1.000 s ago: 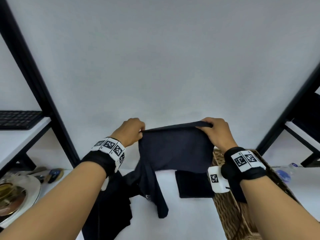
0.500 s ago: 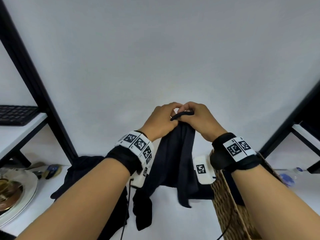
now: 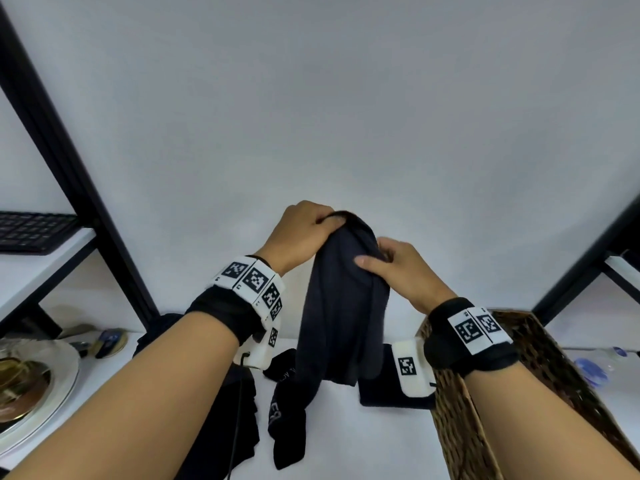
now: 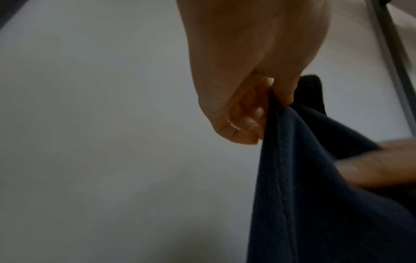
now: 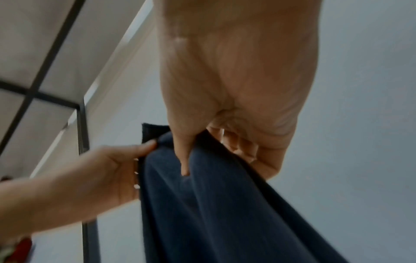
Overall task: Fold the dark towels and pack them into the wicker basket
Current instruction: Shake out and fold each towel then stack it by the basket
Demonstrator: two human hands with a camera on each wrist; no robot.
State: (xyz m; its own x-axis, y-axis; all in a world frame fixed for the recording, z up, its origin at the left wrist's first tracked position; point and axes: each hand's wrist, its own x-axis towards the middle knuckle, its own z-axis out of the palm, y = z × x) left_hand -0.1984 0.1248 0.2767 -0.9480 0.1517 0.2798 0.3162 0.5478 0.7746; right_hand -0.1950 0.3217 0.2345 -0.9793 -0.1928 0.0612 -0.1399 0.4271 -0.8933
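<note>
A dark navy towel hangs doubled lengthwise in the air over the white table. My left hand pinches its top edge, with the bunched cloth between thumb and curled fingers. My right hand grips the towel just below and to the right, thumb on the front of the cloth and fingers behind. The wicker basket stands at the lower right. A folded dark towel lies on the table beside the basket. More loose dark cloth lies at the lower left.
A black cloth with white lettering lies under the hanging towel. A round plate and small objects sit at the left. A keyboard rests on a black-framed shelf. A plastic bottle lies beyond the basket.
The towel was spread wide between both hands, then the hands met. Now the left hand holds the top alone and the right hand has shifted lower on the doubled towel.
</note>
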